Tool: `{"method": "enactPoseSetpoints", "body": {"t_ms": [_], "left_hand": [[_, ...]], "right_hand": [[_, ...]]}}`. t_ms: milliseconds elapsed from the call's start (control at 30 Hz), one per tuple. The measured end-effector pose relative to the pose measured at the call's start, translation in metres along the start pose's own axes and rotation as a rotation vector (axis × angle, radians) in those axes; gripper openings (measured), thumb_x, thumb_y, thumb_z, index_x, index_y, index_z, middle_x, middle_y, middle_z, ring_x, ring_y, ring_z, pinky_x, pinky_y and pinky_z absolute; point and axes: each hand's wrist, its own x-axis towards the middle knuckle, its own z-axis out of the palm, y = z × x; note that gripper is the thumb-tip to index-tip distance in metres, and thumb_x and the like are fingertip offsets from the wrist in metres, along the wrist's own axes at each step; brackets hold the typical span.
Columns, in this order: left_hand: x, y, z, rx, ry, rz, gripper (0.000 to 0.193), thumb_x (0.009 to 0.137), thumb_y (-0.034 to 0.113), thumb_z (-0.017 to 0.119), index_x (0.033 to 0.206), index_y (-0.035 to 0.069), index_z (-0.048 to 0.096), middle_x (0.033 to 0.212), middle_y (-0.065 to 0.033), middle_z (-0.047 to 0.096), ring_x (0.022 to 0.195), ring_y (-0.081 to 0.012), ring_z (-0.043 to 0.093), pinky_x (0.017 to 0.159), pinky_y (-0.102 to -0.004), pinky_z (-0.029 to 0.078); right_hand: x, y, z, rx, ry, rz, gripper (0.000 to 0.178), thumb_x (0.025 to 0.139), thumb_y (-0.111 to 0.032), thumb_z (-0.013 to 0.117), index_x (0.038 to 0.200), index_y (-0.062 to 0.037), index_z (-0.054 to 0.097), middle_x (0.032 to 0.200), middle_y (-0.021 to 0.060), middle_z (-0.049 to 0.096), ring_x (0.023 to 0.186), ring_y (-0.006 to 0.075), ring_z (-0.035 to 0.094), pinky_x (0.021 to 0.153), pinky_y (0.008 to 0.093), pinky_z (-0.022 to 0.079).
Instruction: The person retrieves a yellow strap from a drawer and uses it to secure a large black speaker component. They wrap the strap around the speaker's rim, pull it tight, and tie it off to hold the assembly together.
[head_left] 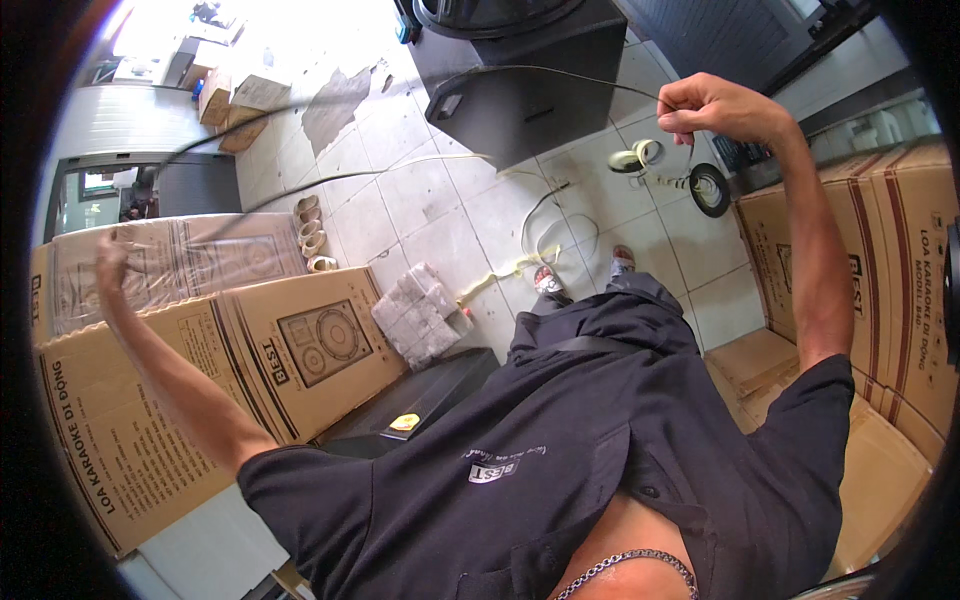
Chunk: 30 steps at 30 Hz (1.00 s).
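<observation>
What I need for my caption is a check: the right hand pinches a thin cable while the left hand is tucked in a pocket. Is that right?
No: the left hand is out to the person's left, by the cardboard boxes, not in a pocket, as the head view shows. The right hand does pinch a thin cable.

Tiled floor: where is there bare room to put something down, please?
Bare tiles lie between the row of footwear, the wrapped grey bundle and the looped cable; another patch lies between the right foot and the right-hand cartons. Crowded: right of the black cabinet, around the pale rolls and black ring.
</observation>
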Motion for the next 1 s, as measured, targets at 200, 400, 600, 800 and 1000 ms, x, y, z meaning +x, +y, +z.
{"method": "enactPoseSetpoints", "body": {"t_ms": [200,400,600,800,1000], "left_hand": [[-0.203,0.318,0.071,-0.633,-0.33,0.697,0.082,0.077,0.044,0.08,0.139,0.001,0.047,0.127,-0.0215,0.059,0.113,-0.0277,0.059,0.099,-0.0396,0.044],[-0.158,0.28,0.033,-0.729,-0.473,0.579,0.048,0.088,0.036,0.07,0.122,0.003,0.064,0.097,-0.0072,0.07,0.084,-0.0143,0.064,0.076,-0.0302,0.05],[-0.143,0.239,0.107,-0.121,0.002,0.788,0.068,0.082,0.044,0.075,0.134,0.004,0.057,0.111,-0.0174,0.067,0.103,-0.0217,0.066,0.088,-0.0364,0.053],[-0.266,0.444,0.122,-1.245,-0.774,0.986,0.041,0.094,0.042,0.064,0.12,0.009,0.066,0.082,-0.0051,0.065,0.074,-0.0101,0.057,0.066,-0.0276,0.049],[-0.234,0.401,0.136,-1.158,-1.036,0.908,0.039,0.095,0.037,0.064,0.093,-0.001,0.072,0.067,-0.0021,0.06,0.063,-0.0084,0.055,0.055,-0.0247,0.044]], "right_hand": [[0.043,-0.154,0.036,-0.087,-0.124,-0.091,0.034,0.09,-0.035,0.069,0.09,-0.0003,0.065,0.066,0.0,0.057,0.056,0.0092,0.054,0.051,0.022,0.041],[0.022,-0.063,0.027,0.144,-0.179,-0.291,0.031,0.09,-0.031,0.069,0.095,-0.0011,0.063,0.071,-0.0009,0.057,0.06,0.0091,0.056,0.054,0.0229,0.045],[0.0,-0.058,0.025,-0.13,-0.118,0.245,0.027,0.091,-0.027,0.068,0.095,-0.0007,0.065,0.077,0.0048,0.064,0.071,0.0126,0.059,0.067,0.0333,0.049],[0.029,-0.084,0.041,-0.165,0.042,-0.529,0.038,0.088,-0.029,0.068,0.104,0.0047,0.068,0.074,0.0117,0.066,0.062,0.0189,0.06,0.061,0.0348,0.05],[-0.034,-0.074,0.021,-0.04,0.031,0.07,0.029,0.087,-0.018,0.069,0.106,0.0042,0.068,0.079,0.002,0.063,0.068,0.0065,0.055,0.058,0.0224,0.045]]}}
